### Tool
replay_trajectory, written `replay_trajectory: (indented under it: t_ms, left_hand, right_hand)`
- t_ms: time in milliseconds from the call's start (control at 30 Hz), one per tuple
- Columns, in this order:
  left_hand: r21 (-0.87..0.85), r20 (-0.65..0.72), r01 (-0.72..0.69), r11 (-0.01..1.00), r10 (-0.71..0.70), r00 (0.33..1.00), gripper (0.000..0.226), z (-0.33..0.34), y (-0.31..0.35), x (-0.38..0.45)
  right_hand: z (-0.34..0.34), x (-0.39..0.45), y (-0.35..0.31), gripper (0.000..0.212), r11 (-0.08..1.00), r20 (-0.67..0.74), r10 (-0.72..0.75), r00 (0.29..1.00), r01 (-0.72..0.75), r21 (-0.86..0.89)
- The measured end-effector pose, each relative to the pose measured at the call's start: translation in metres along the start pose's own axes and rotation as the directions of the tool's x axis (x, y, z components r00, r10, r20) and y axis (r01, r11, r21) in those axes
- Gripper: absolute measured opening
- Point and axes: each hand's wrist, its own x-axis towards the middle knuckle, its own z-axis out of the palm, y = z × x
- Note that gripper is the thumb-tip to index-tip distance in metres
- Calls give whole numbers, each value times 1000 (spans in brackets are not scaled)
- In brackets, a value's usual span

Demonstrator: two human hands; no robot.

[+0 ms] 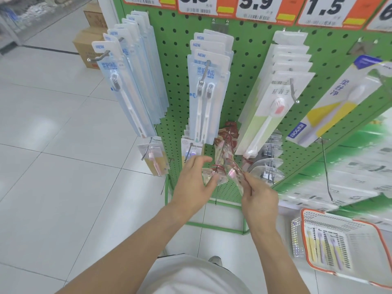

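Low on the green pegboard, the right hand pinches a clear toothbrush pack with a pink brush head, holding it tilted just beside the tip of a hook. The left hand is at that tip, its thumb against the red-patterned hung packs and its fingers loosely spread above; I cannot tell whether it grips them. An orange-rimmed basket holding more brushes sits to the right, well apart.
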Motion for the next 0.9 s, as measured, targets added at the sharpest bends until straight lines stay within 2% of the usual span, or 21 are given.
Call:
replay_trajectory:
  t_ms: [67,133,333,500,633,733,900]
  left_hand:
    - [37,35,28,999,-29,999,56,10,-2,8]
    - [78,84,59,995,-65,994,62,18,-4,13]
    - [197,78,-5,980,-10,997,22,26,-10,18]
    - [198,97,4,980,-24,995,14,28,-20,18]
    - [246,82,-8,969,-12,997,22,23,-25,23]
    - [324,120,-26,946,-14,993,29,17,-24,26]
    - [319,140,-37,947,-8,990,34,19,-28,21]
  right_hand:
    - [7,5,-2,34,999,27,27,999,-27,-30]
    - [14,8,-4,33,997,34,55,998,-53,-60]
    - [29,17,-9,25,987,90,157,983,-154,-42]
    - [34,25,-16,23,972,96,230,968,-232,18]
    - [36,28,-19,22,975,90,217,972,-221,34]
    - [39,31,-18,24,972,88,234,968,-236,16]
    - [41,28,-20,35,977,233,210,949,-211,-23]
